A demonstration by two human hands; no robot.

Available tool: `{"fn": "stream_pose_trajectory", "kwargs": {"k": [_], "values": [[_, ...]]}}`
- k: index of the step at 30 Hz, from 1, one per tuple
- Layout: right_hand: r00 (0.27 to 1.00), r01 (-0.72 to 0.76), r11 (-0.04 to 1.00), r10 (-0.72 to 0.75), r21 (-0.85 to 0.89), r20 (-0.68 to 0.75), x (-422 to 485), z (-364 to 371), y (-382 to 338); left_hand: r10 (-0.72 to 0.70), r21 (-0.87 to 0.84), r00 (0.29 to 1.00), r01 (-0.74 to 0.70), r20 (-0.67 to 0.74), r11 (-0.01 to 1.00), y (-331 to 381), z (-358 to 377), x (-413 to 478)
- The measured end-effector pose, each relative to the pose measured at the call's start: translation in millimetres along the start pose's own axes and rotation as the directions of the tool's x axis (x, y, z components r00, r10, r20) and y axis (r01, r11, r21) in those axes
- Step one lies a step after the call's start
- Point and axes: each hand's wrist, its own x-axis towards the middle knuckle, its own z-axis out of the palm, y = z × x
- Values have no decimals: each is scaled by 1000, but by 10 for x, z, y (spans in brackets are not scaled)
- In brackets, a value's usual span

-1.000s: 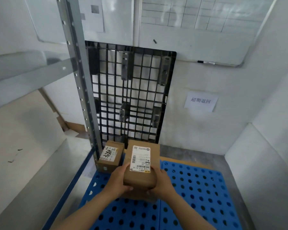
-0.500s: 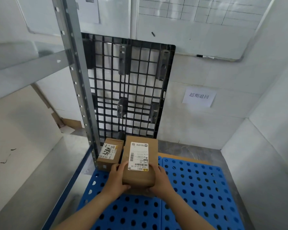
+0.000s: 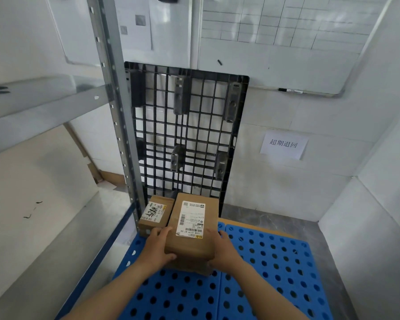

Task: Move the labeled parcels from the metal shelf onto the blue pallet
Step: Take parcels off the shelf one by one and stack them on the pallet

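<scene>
Fingers of the left hand [image 3: 158, 247] wrap the near left edge of a brown cardboard parcel with a white shipping label [image 3: 192, 229], and the right hand [image 3: 224, 249] presses flat on its right side. The parcel sits at the far left of the blue perforated plastic pallet [image 3: 263, 273], just beside a smaller labelled brown box [image 3: 156, 214] by the grey metal shelf upright [image 3: 116, 112]
</scene>
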Motion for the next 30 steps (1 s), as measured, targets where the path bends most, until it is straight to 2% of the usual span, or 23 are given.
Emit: {"fn": "stream_pose_trajectory", "kwargs": {"k": [8,13,16,23,30], "values": [[980,192,964,-200,-183,-26,-166,-262,-107,-21,50,991,28,-133,998,209,-170,-405],[948,317,915,-314,-248,53,-303,-195,-274,-72,47,960,88,-270,995,209,-180,-879],[909,417,862,-400,-290,117,-408,-61,-500,-178,31,932,198,-317,980,171,-198,-1264],[732,672,730,-628,-126,265,-813,478,-1270,-361,-25,806,396,-470,918,-134,-454,-2285],[501,860,500,-784,-107,366,-1516,1148,-2118,-513,-147,609,548,-605,823,-423,-680,-3547]]}}
